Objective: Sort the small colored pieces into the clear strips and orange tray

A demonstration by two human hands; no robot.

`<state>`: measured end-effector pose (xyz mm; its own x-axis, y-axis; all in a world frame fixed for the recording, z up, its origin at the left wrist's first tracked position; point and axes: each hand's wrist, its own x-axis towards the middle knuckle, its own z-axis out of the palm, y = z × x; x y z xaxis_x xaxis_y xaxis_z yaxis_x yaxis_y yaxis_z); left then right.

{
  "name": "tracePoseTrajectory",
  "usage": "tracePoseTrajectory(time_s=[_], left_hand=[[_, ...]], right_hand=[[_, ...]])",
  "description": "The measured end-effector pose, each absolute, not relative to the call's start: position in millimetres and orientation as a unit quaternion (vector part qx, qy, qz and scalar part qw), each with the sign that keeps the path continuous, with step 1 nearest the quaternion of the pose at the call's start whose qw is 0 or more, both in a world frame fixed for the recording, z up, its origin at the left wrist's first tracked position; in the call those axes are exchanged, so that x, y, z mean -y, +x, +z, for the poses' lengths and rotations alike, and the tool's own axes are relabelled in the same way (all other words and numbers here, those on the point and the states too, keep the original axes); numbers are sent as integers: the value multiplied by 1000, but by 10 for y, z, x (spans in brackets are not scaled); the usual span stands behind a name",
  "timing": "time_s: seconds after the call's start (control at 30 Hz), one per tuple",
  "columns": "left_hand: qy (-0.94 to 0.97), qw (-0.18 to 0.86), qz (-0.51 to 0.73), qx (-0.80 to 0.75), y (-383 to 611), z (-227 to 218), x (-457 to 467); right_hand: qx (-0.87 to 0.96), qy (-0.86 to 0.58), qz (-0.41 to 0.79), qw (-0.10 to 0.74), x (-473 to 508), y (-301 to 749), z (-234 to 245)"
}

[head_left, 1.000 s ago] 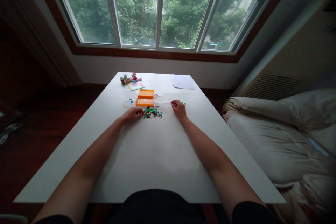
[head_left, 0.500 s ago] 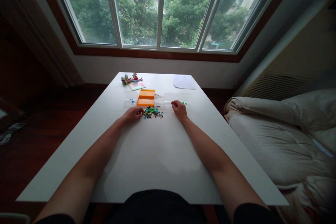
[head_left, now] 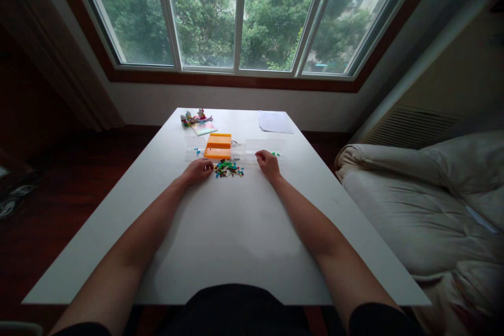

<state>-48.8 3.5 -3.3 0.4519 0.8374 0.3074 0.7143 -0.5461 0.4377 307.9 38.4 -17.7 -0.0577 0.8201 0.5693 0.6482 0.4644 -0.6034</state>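
A loose pile of small coloured pieces (head_left: 228, 168), mostly green with some blue, brown and red, lies on the white table (head_left: 232, 220). At its left edge rests my left hand (head_left: 200, 169), fingers curled, with the fingertips by the pieces. My right hand (head_left: 268, 165) is to the right of the pile, thumb and fingers pinched together in front of a clear plastic tray (head_left: 265, 145) with a few green pieces. Anything inside the pinch is too small to make out. Behind the pile stands an open orange case (head_left: 218, 146).
Left of the case, another clear tray (head_left: 195, 143) has a few blue pieces. Farther back are small colourful figures (head_left: 192, 116), a pastel card (head_left: 205, 128) and white paper sheets (head_left: 274, 122). A beige sofa (head_left: 394, 210) flanks the table's right side.
Both hands stay almost in place; the whole view has shifted very slightly. The pile and the trays look the same.
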Motion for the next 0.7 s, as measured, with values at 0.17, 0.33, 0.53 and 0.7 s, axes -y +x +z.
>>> tracePoseTrajectory(time_s=[0.17,0.33,0.53,0.7], left_hand=[[858,109,250,-436,-446,-25,-34],[878,115,233,-403,-402,12,-28],[887,124,229,-381,-364,36,-23],[888,127,218,-385,-349,63,-11]], right_hand=[[720,-509,95,462,-373,3076,-165],[718,-515,99,457,-362,3067,-151],[717,-522,104,451,-343,3051,-113],[718,-527,103,443,-326,3045,-92]])
